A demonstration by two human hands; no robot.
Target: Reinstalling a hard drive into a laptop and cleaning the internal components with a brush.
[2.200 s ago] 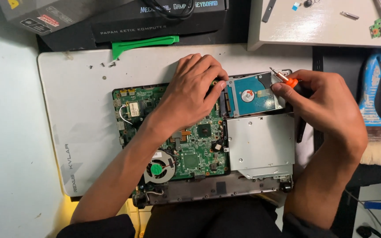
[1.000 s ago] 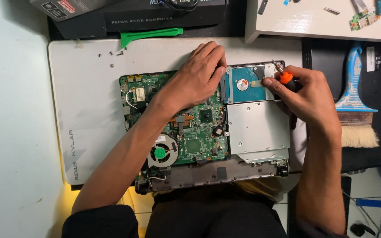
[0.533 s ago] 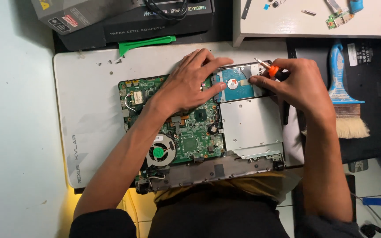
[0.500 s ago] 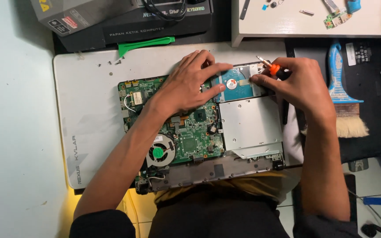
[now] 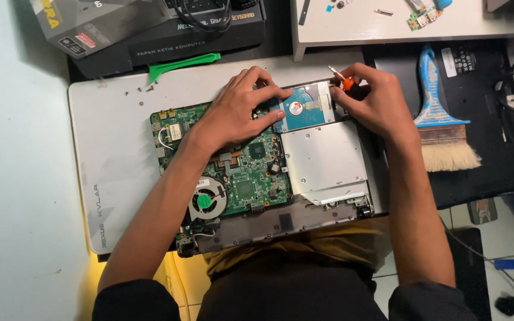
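An opened laptop base [image 5: 281, 223] lies on a white mat [image 5: 114, 154], its green motherboard [image 5: 245, 172] and round cooling fan [image 5: 204, 201] exposed. My left hand [image 5: 239, 110] rests flat on the board, fingertips touching the blue-labelled hard drive [image 5: 304, 110] at the far right corner. My right hand [image 5: 373, 98] grips a small orange-handled screwdriver [image 5: 340, 78] just right of the drive, its tip pointing up and left. A silver optical drive [image 5: 325, 157] sits below the hard drive.
A green plastic pry tool [image 5: 182, 64] lies at the mat's far edge below dark boxes [image 5: 174, 32]. A blue-handled brush [image 5: 441, 119] rests on a black surface to the right. A white board [image 5: 388, 21] at the back holds small parts. Several loose screws [image 5: 141, 89] lie on the mat.
The view has shifted, so the laptop sits more to the right in frame. My right hand has drawn the screwdriver slightly up off the hard drive corner. The left hand stays on the board.
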